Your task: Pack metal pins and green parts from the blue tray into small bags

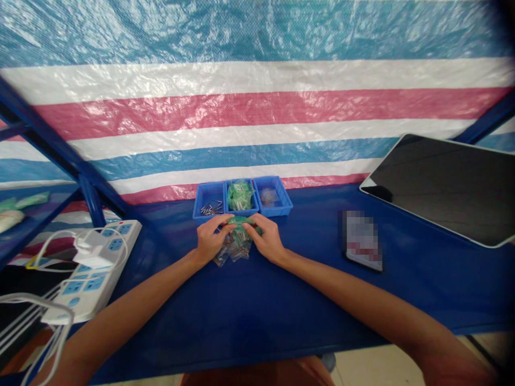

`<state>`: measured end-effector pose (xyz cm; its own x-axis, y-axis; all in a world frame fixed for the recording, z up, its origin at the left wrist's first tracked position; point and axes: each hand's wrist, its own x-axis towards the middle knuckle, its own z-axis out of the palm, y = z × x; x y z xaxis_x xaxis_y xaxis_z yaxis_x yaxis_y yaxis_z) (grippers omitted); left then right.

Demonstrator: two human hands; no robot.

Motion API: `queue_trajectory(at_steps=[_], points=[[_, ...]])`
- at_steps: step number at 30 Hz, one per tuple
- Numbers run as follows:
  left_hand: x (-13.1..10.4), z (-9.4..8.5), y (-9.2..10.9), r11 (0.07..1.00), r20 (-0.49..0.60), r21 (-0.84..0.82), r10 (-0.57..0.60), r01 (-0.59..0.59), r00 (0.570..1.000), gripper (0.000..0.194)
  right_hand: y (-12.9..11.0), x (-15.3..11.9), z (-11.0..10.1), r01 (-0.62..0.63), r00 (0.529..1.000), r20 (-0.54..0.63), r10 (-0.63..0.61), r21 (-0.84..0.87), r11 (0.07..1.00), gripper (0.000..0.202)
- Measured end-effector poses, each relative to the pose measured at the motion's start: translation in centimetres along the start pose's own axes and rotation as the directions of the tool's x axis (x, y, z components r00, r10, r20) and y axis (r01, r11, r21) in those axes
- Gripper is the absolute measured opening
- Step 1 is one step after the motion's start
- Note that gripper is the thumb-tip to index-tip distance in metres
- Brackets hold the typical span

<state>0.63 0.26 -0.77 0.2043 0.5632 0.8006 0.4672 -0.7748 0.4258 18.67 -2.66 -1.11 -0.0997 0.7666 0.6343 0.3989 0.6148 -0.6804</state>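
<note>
My left hand and my right hand are both closed on a small green-edged plastic bag with metal pieces inside, one at each side of it. Below it on the table lie several clear bags of small metal parts, partly hidden by my hands. Just beyond my fingers stand three blue bins side by side. Loose screw-like metal pieces lie in the left bin. Green bags fill the middle bin. Clear bags are in the right bin.
A white power strip with a plugged-in charger and cables lies at the left. To the right are a phone, its screen blurred, and a large dark screen. A striped tarp hangs behind the blue table.
</note>
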Motion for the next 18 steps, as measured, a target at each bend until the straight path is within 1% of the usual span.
queue_trajectory(at_steps=[3, 5, 8, 11, 13, 16, 18], points=[[-0.04, 0.09, -0.07, 1.0, 0.028, -0.005, -0.027, 0.027, 0.999, 0.023, 0.07, 0.0, 0.08, -0.014, 1.0, -0.013, 0.014, -0.053, 0.998, 0.028], [-0.03, 0.16, -0.17, 0.999, 0.042, 0.004, -0.039, 0.039, 0.998, 0.023, 0.11, -0.02, 0.11, -0.024, 1.0, -0.021, 0.023, -0.07, 0.997, 0.029], [-0.03, 0.2, -0.28, 1.0, 0.042, 0.015, -0.021, 0.021, 0.999, 0.02, 0.14, -0.09, 0.1, -0.047, 0.999, -0.025, 0.046, -0.069, 0.997, 0.03], [-0.09, -0.01, -0.14, 1.0, 0.072, -0.02, 0.009, -0.007, 0.997, 0.014, 0.14, -0.22, 0.11, -0.077, 0.997, -0.019, 0.077, -0.027, 0.997, 0.024], [-0.11, -0.27, 0.07, 0.999, 0.108, -0.038, 0.014, -0.01, 0.994, 0.013, 0.13, -0.3, 0.15, -0.109, 0.993, -0.045, 0.11, 0.025, 0.994, 0.02], [-0.03, -0.61, 0.39, 0.997, 0.134, -0.066, 0.041, -0.032, 0.99, 0.022, 0.09, -0.37, 0.21, -0.146, 0.983, -0.1, 0.155, 0.095, 0.985, 0.036], [0.08, -0.68, 0.51, 0.995, 0.136, -0.084, 0.071, -0.06, 0.988, 0.026, 0.04, -0.38, 0.15, -0.137, 0.982, -0.113, 0.151, 0.117, 0.984, 0.038]])
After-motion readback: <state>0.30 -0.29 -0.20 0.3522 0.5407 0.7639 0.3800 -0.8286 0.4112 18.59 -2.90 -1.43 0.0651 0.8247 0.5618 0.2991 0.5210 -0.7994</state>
